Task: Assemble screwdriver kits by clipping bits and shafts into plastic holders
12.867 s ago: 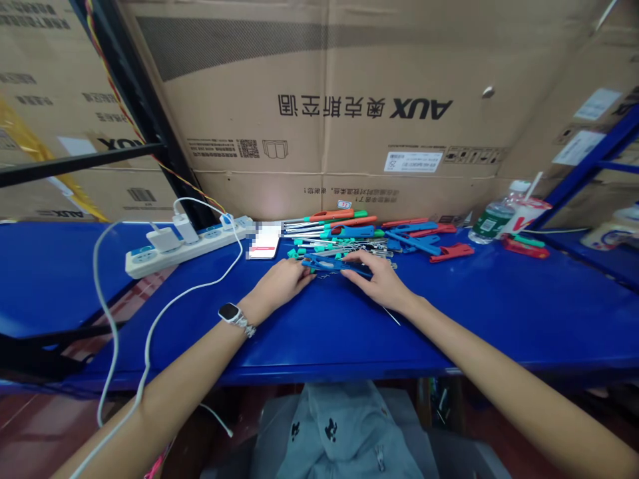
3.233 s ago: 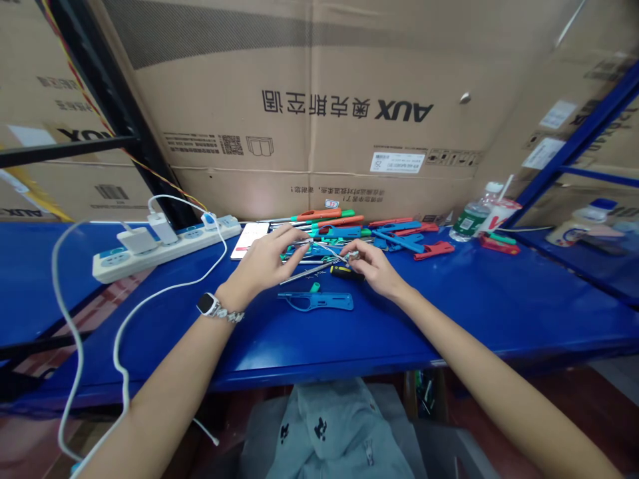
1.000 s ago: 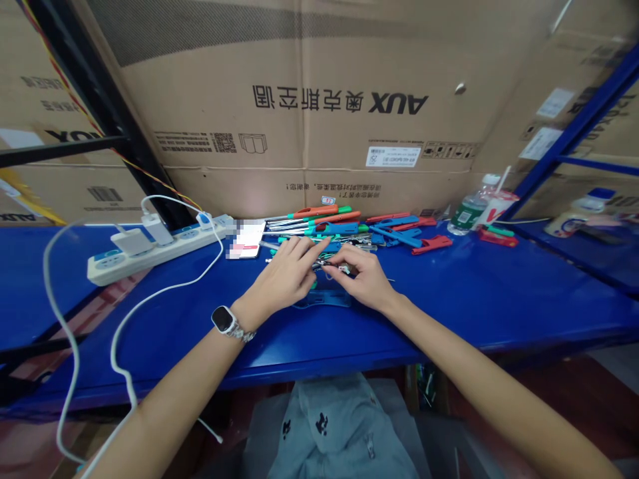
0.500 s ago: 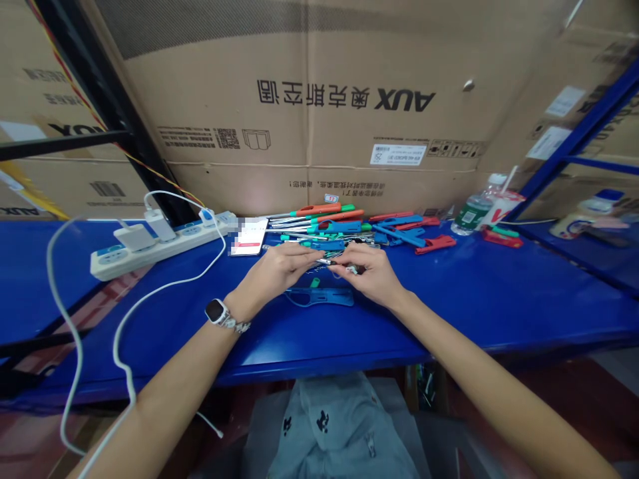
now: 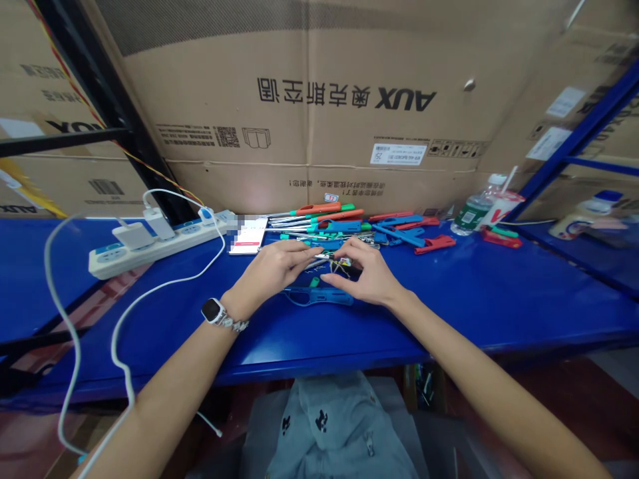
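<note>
My left hand point(image 5: 283, 266) is closed, its fingertips pinching a thin metal lighter tube point(image 5: 323, 257) that points to the right. Around the tube's right end is my right hand point(image 5: 372, 271), thumb and index finger spread apart. Between those fingers hangs a small part with thin wires point(image 5: 340, 267); a yellow bit shows beside it. Whether a right fingertip touches this part, I cannot tell. Below both hands lies a blue lighter casing point(image 5: 324, 297), with a small green piece point(image 5: 314, 282) just above it.
Behind my hands are long-necked lighters point(image 5: 327, 209) in a pile, with blue and red casings point(image 5: 434, 244) to the right. A phone point(image 5: 248, 235) and a power strip point(image 5: 150, 246) with white cables lie left. A bottle point(image 5: 468, 216) stands right. A large carton point(image 5: 319, 146) walls the back.
My right thumb has moved down and away from the index finger, opening the earlier pinch. The wired part now shows between them. My left hand has barely moved.
</note>
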Demonstrator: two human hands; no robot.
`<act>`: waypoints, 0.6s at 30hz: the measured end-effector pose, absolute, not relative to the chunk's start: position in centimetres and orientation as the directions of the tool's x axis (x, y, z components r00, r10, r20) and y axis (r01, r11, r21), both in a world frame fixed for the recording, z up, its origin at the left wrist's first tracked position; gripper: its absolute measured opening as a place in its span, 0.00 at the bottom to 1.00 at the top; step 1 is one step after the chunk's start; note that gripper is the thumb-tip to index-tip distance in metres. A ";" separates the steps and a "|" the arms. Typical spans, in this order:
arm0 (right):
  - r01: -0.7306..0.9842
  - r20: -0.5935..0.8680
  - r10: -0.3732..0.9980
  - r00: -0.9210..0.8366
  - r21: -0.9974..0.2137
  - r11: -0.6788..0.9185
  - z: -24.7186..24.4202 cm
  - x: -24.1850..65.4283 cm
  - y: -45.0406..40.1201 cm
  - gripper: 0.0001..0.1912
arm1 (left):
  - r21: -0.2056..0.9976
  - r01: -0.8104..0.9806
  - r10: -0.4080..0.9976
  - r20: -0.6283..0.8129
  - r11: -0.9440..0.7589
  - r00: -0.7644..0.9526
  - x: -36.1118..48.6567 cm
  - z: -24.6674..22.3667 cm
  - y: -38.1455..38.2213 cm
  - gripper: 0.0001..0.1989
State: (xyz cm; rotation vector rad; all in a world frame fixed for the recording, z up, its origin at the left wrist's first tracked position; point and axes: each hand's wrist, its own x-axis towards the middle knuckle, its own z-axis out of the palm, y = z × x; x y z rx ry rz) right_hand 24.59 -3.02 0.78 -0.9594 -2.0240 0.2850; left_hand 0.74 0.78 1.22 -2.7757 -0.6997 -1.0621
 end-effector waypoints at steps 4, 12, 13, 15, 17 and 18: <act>0.493 0.606 0.736 -0.302 -0.561 0.665 0.8 24.4 -2.9 0.10 | 0.113 0.447 0.405 0.655 -0.887 0.638 0.7 1.5 0.6 0.16; 0.439 0.553 0.760 -0.341 -0.621 0.649 1.1 24.8 -2.8 0.12 | 0.234 0.414 0.462 0.630 -0.879 0.624 0.7 1.6 0.5 0.15; 0.450 0.546 0.762 -0.349 -0.616 0.647 1.0 24.8 -2.8 0.12 | 0.242 0.408 0.462 0.628 -0.881 0.626 0.7 1.6 0.4 0.15; 0.464 0.531 0.765 -0.366 -0.608 0.644 0.8 24.9 -2.8 0.10 | 0.249 0.397 0.460 0.626 -0.883 0.630 0.8 1.6 0.4 0.15; 0.465 0.515 0.772 -0.373 -0.616 0.636 0.7 24.9 -2.7 0.10 | 0.251 0.393 0.458 0.625 -0.885 0.632 0.8 1.6 0.4 0.15; 0.460 0.508 0.777 -0.373 -0.626 0.630 0.7 25.0 -2.6 0.10 | 0.252 0.390 0.457 0.624 -0.886 0.634 0.8 1.7 0.4 0.15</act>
